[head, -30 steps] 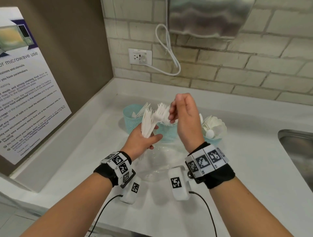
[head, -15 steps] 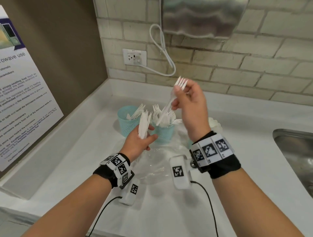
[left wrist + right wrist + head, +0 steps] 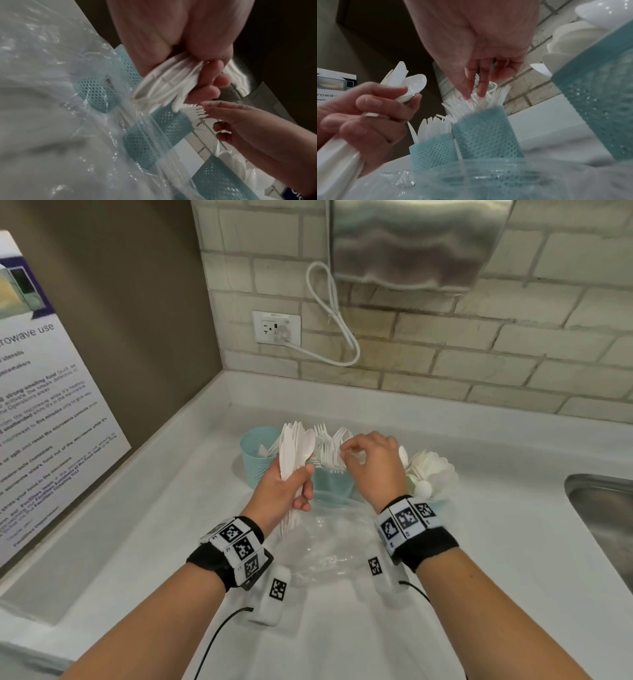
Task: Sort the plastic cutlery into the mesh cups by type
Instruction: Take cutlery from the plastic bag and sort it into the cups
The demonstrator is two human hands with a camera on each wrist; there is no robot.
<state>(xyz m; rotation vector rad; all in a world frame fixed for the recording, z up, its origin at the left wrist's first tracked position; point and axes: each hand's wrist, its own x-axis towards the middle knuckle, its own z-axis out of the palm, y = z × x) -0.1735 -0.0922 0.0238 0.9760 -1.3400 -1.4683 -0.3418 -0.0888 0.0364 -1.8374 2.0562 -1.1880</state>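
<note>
My left hand (image 3: 305,484) grips an upright bundle of white plastic cutlery (image 3: 291,450), mostly knives with one spoon showing. Three teal mesh cups stand behind it. The left cup (image 3: 257,463) holds knives, the middle cup (image 3: 330,484) is packed with forks (image 3: 327,443), and the right cup (image 3: 435,503) holds spoons (image 3: 431,470). My right hand (image 3: 346,448) hangs over the middle cup. In the right wrist view its thumb and forefinger (image 3: 482,86) point down and pinch a fork head among the fork tines (image 3: 498,94).
A crumpled clear plastic bag (image 3: 329,546) lies on the white counter in front of the cups. A steel sink (image 3: 603,525) is at the right edge. A notice board (image 3: 51,422) lines the left wall, and a tiled wall with a socket (image 3: 276,327) rises behind.
My right hand pulled a fork from the bundle, lifted it, then lowered it into the middle cup. My left hand kept its bundle and stayed put.
</note>
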